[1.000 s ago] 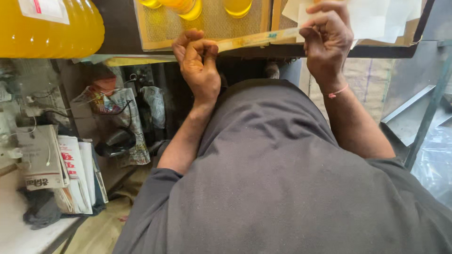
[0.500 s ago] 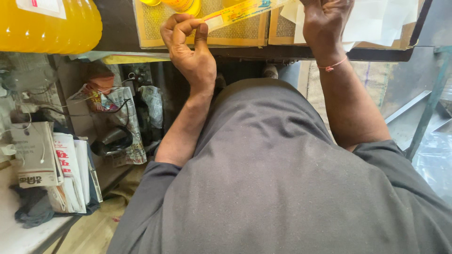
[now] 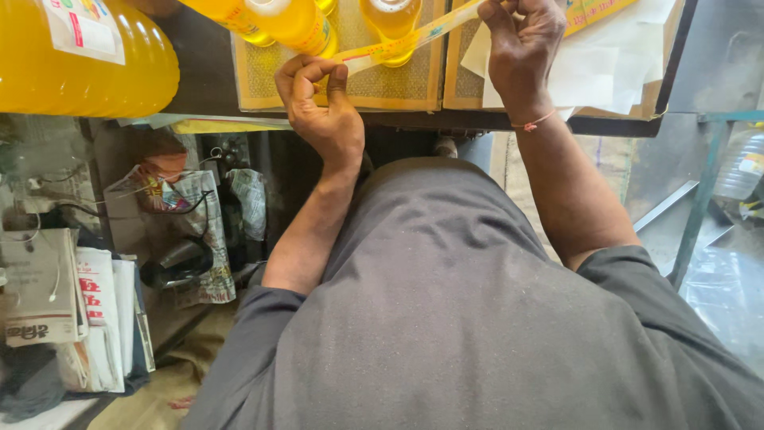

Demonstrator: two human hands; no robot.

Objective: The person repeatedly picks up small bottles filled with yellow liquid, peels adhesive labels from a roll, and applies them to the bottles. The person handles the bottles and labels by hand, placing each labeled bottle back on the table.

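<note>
A long yellow label strip (image 3: 398, 44) stretches between both hands above the table edge. My left hand (image 3: 322, 107) pinches its lower left end between thumb and fingers. My right hand (image 3: 521, 44) holds the upper right end, wrist wearing a thin red thread. Under the strip stand small bottles of yellow liquid (image 3: 294, 24) on a woven yellow mat (image 3: 398, 84). My grey shirt fills the lower view.
A large jug of yellow liquid (image 3: 87, 56) sits at the top left. White paper sheets (image 3: 613, 64) lie at the right of the dark table. Below left are stacked papers (image 3: 72, 302), a newspaper bundle (image 3: 199, 239) and cables. A clear bottle (image 3: 740, 163) stands far right.
Both hands have lifted the strip off the table edge and drawn it tight, tilted up to the right. The view has shifted slightly downward.
</note>
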